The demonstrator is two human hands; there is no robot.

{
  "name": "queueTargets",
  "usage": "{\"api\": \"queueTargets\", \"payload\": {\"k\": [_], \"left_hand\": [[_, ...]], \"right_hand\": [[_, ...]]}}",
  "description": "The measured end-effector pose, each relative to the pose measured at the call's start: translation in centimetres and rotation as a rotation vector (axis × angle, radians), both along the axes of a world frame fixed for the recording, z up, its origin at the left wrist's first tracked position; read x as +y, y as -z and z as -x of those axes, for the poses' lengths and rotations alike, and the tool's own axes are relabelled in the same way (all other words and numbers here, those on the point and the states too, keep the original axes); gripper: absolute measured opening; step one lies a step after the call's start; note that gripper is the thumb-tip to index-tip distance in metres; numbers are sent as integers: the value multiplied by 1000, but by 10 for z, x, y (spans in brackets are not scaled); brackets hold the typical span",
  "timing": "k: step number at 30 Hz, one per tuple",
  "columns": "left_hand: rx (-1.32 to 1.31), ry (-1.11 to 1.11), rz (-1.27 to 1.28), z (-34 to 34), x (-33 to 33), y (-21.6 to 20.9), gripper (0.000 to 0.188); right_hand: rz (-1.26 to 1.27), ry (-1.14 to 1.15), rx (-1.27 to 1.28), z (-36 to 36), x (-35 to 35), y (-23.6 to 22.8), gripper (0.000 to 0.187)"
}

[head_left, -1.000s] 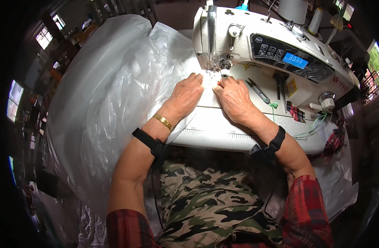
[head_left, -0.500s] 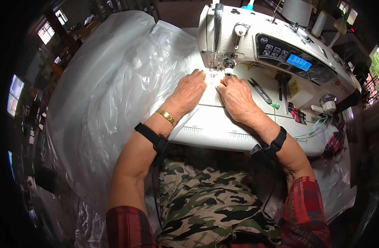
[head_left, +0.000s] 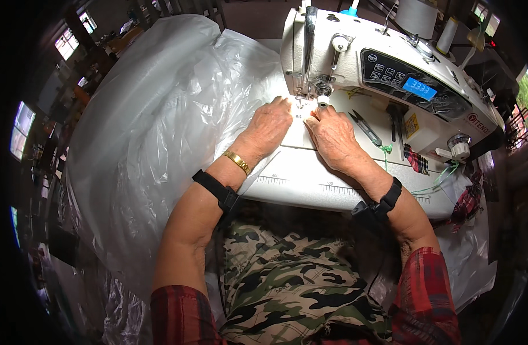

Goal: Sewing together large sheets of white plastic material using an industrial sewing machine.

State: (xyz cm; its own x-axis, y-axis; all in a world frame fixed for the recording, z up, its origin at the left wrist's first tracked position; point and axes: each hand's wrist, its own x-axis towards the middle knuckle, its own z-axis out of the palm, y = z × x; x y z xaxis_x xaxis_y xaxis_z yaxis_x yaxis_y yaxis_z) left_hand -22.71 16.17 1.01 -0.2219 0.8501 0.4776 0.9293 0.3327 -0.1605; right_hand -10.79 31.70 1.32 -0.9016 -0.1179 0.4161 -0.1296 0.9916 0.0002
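Note:
Under the bright lamp of a white sewing machine [head_left: 344, 49], both my hands work close to the presser foot [head_left: 300, 103]. My left hand [head_left: 268, 131] lies left of it, fingers bent and drawn together on the edge of a thin whitish sheet [head_left: 155, 115], which spreads off to the left in a large wrinkled heap. To the right of the foot is my right hand [head_left: 333, 138], thumb and fingers pinched together. Glare and the fingers hide what it grips. The needle point is lost in the glare.
Thread snips [head_left: 366, 127] lie on the machine bed [head_left: 310, 190], right of my right hand, near a green thread [head_left: 386, 149]. A plaid cloth scrap [head_left: 416, 160] sits farther right. Cones of thread [head_left: 414, 17] stand behind the machine. Camouflage cloth [head_left: 298, 276] covers my lap.
The whole view has shifted slightly, with the machine and hands a little farther right in the picture. Both hands keep nearly the same place and pose beside the presser foot.

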Motion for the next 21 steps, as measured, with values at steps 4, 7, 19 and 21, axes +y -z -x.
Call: {"api": "queueTargets", "payload": {"k": [4,7,19,21], "left_hand": [[-17,-8,8,-3,-2,0,12],[-110,-19,-61,-4,-9,-13,11],[209,-410,-124,-7,-180,-151,59],[303,-663,-103,43,-237,-103,82]], "right_hand": [[-6,0,11,-2,-1,-1,20],[14,-27,41,-4,-4,-1,18],[129,-92,164,-6,10,6,17],[130,-95,143,-1,1,6,18]]}}
